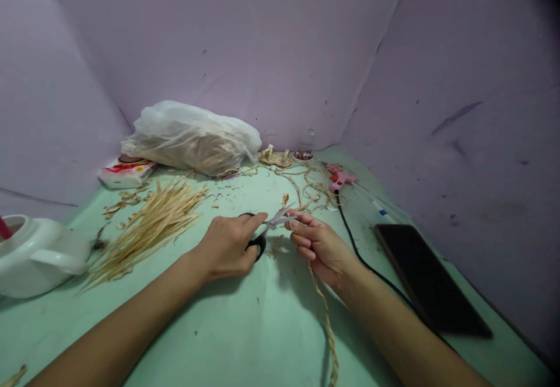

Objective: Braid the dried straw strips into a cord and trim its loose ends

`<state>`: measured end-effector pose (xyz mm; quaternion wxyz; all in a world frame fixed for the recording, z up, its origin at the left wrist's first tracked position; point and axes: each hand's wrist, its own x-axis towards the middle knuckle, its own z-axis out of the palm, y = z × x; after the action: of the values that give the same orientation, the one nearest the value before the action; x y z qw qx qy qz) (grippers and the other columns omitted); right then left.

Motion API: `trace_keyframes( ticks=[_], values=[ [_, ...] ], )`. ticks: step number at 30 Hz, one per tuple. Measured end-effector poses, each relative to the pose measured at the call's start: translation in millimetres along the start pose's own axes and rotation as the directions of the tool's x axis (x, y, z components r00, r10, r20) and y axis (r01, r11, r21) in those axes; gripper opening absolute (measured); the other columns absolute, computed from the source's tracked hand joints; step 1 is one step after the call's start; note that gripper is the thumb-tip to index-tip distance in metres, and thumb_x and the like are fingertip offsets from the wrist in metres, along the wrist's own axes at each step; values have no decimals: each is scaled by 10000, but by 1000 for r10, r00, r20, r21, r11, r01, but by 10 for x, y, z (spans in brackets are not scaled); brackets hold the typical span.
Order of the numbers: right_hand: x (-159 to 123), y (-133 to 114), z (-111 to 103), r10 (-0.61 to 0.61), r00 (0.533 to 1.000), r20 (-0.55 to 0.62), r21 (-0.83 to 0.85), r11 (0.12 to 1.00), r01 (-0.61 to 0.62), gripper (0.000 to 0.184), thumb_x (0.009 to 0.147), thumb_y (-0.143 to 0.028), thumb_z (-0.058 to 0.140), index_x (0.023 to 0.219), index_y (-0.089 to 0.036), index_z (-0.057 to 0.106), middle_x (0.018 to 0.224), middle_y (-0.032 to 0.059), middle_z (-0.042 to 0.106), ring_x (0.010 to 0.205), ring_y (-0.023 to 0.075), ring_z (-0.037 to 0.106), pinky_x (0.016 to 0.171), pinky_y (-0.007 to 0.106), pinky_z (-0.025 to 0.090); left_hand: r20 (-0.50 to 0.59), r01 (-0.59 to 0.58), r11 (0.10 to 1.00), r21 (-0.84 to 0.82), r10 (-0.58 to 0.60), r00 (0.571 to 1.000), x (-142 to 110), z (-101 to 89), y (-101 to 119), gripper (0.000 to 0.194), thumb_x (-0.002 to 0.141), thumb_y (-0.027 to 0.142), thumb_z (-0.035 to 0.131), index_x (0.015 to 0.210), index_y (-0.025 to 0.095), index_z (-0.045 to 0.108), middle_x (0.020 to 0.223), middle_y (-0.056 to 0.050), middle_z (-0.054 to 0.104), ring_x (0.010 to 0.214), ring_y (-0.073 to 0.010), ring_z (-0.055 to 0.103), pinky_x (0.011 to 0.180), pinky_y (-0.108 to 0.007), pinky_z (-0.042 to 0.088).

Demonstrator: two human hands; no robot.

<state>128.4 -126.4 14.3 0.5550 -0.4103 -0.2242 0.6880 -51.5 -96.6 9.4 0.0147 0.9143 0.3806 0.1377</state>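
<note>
My left hand (pixel 231 244) grips a pair of black-handled scissors (pixel 273 222), with its fingers in the loops and the blades parted. The blades point right, towards the end of a braided straw cord (pixel 322 299). Fingers of my right hand (pixel 317 244) pinch that cord near its upper end, close to the blade tips. From there the cord hangs down towards the front edge of the view. Whether the blades touch the cord I cannot tell. Small straw scraps lie on the table below the scissors.
Loose dry straw strips (pixel 153 223) lie left, beside a white watering can (pixel 44 255). Behind are a plastic bag (pixel 192 136), a tissue pack (pixel 126 172), a woven straw piece (pixel 275 157) and a bead dish (pixel 303 155). A pink glue gun (pixel 341 178) and a black phone (pixel 431 279) lie right.
</note>
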Motion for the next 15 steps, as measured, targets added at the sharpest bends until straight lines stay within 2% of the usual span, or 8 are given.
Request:
trace_keyframes(
  ticks=[3,6,10,15],
  values=[
    [6,24,12,-80,993,-81,-60,995,76,210,574,-54,596,775,-116,592,482,-75,448,336,8,271,264,118,224,29,1,993,120,-4,1000,-9,18,21,561,707,233,446,1263,171,404,942,-80,632,797,-233,607,626,-327,451],
    [3,44,34,-156,979,-135,-105,984,142,203,576,-85,605,777,-114,596,459,-82,438,341,24,294,264,135,258,37,11,987,163,-17,999,-3,21,35,562,713,239,442,1268,164,397,939,-84,631,788,-238,609,614,-335,457],
    [-8,67,55,-219,965,-147,-157,968,195,209,579,-148,638,783,-111,612,474,-76,454,352,30,304,261,148,282,44,11,987,160,-19,999,10,38,17,558,721,223,427,1273,150,388,944,-90,635,790,-245,612,615,-348,465],
    [-16,77,57,-222,968,-120,-152,967,203,197,566,-172,664,750,-129,605,526,-71,467,362,23,310,259,147,284,68,9,994,105,-17,998,7,62,-21,537,725,158,404,1262,151,403,899,-85,648,770,-225,615,623,-327,456]
  ],
)
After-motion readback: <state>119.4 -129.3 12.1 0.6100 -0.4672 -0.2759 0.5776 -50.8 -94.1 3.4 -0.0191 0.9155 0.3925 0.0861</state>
